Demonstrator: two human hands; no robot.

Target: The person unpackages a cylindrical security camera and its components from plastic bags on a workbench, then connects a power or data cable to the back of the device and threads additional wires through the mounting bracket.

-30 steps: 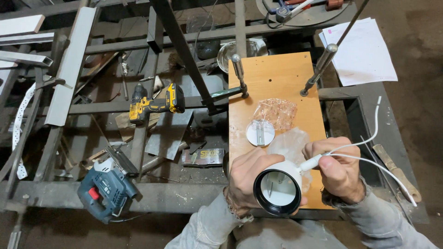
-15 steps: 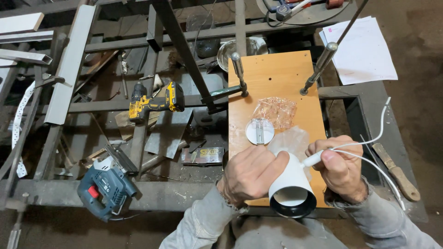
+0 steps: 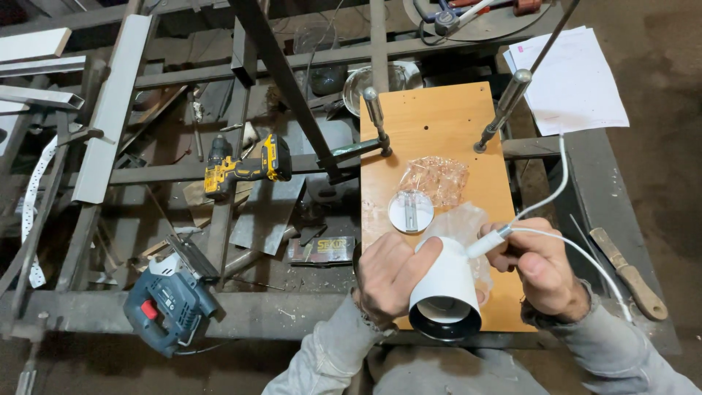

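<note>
My left hand (image 3: pixel 391 274) grips a white cone-shaped lamp housing (image 3: pixel 446 296) with a black inner rim, its open end facing me over the near edge of a wooden board (image 3: pixel 439 121). My right hand (image 3: pixel 541 271) pinches the white cable (image 3: pixel 559 179) where it enters the housing's narrow end; the cable loops up and back past my wrist. A round white mounting disc (image 3: pixel 410 211) and a crumpled clear plastic bag (image 3: pixel 437 178) lie on the board just beyond my hands.
Two metal clamp rods (image 3: pixel 504 110) stand on the board. A yellow cordless drill (image 3: pixel 245 167) and a blue jigsaw (image 3: pixel 168 303) rest on the steel frame at left. White papers (image 3: pixel 574 84) lie at the upper right, a wooden-handled tool (image 3: pixel 629 274) at the right.
I have tilted the lamp housing so its open end points down toward me, and brought it lower over the board's near edge. My right hand stays on the cable.
</note>
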